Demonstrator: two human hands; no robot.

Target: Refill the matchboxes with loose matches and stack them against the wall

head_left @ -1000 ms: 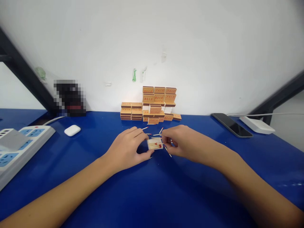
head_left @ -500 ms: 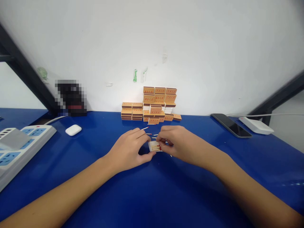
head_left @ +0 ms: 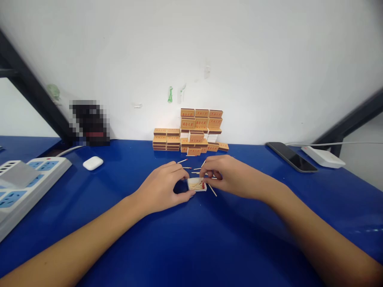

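Note:
A small white matchbox tray (head_left: 191, 189) lies in front of me, with several red-headed matches (head_left: 196, 186) inside. My left hand (head_left: 166, 183) grips the tray's left end, thumb at the near side and fingers at the far side. At its right end, my right hand (head_left: 221, 173) has its thumb and fingertips pinched together over the far right corner. Whether a match is between those fingertips I cannot make out. Loose matches (head_left: 187, 168) lie beyond the tray, and another loose match (head_left: 212, 190) lies just right of it, partly under my right hand.
Stacked orange matchboxes (head_left: 201, 122) stand against the white wall on the blue table (head_left: 191, 247). To the left are a white earbud case (head_left: 93, 163) and a power strip (head_left: 38, 179). A phone (head_left: 291, 157) and a white box-shaped device (head_left: 323, 156) lie at right.
My right hand has lifted slightly up and to the right, uncovering the red match heads and the tray's right end. My left hand stays on the tray.

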